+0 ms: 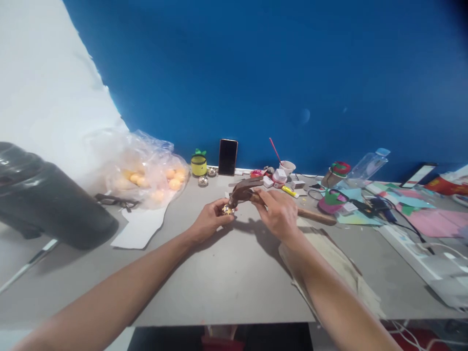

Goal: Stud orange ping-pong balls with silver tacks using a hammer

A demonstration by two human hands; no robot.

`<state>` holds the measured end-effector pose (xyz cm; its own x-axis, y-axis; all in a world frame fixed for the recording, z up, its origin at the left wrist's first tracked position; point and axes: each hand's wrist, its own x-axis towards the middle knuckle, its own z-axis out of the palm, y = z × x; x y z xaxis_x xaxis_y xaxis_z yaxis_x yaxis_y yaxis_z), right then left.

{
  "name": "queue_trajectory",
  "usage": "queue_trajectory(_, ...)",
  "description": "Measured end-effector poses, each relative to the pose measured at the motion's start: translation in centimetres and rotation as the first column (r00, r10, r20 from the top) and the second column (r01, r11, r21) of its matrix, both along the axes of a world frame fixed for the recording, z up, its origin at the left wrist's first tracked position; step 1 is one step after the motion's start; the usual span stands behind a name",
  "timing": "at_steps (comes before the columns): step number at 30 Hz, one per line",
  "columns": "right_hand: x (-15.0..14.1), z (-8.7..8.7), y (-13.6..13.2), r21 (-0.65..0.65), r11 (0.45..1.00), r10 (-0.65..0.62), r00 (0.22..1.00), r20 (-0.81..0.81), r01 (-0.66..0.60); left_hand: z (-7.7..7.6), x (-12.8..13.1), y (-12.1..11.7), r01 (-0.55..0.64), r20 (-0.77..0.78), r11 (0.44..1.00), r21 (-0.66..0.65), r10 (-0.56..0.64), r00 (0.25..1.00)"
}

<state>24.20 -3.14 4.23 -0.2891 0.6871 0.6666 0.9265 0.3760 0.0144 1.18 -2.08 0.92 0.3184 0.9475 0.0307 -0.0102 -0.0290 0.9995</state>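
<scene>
My left hand point(212, 219) pinches a small shiny gold-and-silver ball point(228, 210) just above the table, its fingers wrapped around the side. In my right hand point(278, 213) is a claw hammer point(245, 189), gripped by the handle close to the head. The wooden handle sticks out to the right past the hand. The hammer's striking face is right over the ball; whether they touch I cannot tell. Two similar shiny balls point(203, 181) sit farther back, beside a yellow-green pot-shaped craft piece point(199, 165).
A phone point(228, 157) leans against the blue wall. Plastic bags of orange fruit point(146, 175), glasses point(117, 201) and a large dark bottle point(51, 195) are at left. Right lie a cloth point(329, 263), coloured paper point(435, 219), a clear bottle point(367, 168) and a power strip point(420, 268).
</scene>
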Motion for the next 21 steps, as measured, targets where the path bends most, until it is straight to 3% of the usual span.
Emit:
queue_trajectory(8,0.30,-0.10,0.30,-0.020,1.000,-0.021,1.000,-0.002,0.021,-0.32,0.01,-0.02,0.031,0.067,0.997,-0.073,-0.026,0.997)
queue_trajectory(12,0.38,0.07,0.34,0.027,0.996,-0.082,0.994,-0.067,0.084,-0.32,0.08,0.09,0.057,0.193,0.991,-0.123,-0.032,0.981)
queue_trajectory(18,0.03,0.05,0.03,0.012,1.000,0.001,1.000,-0.025,-0.001,-0.25,0.22,0.34,0.141,0.382,0.963,-0.229,-0.044,0.923)
queue_trajectory(21,0.14,0.19,-0.04,0.052,0.998,-0.035,0.997,-0.063,0.038,-0.09,0.16,0.38,0.134,0.422,0.952,-0.274,-0.006,0.907)
